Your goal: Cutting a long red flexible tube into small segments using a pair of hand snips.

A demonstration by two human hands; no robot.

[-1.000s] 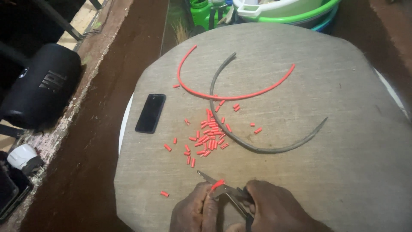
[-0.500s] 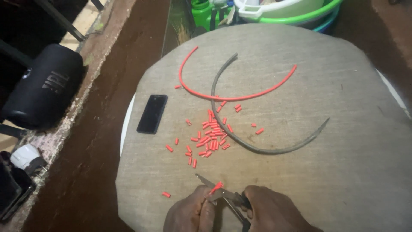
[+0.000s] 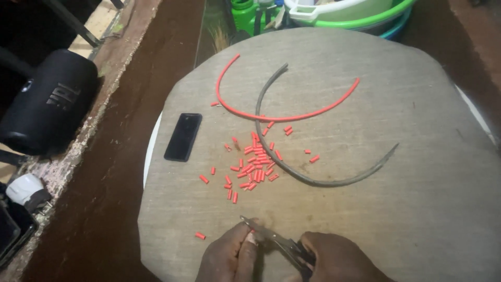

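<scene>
My right hand [image 3: 339, 258] grips the handles of small metal pliers [image 3: 271, 237] at the near edge of a round grey board [image 3: 365, 198]. My left hand [image 3: 229, 256] pinches at the plier jaws with its fingertips; what it holds there is hidden. Several short red tube pieces [image 3: 255, 164] lie scattered in the board's middle. A long red tube [image 3: 282, 115] and a dark grey curved tube [image 3: 313, 177] lie beyond them.
A black phone [image 3: 183, 137] lies flat on the board's left part. A black cylindrical speaker [image 3: 47, 102] rests on the ledge at left. Green and white basins [image 3: 355, 13] and a green bottle [image 3: 245, 13] stand beyond the board's far edge.
The red piece seen at the plier jaws earlier is no longer visible. Both hands have slid slightly lower in view.
</scene>
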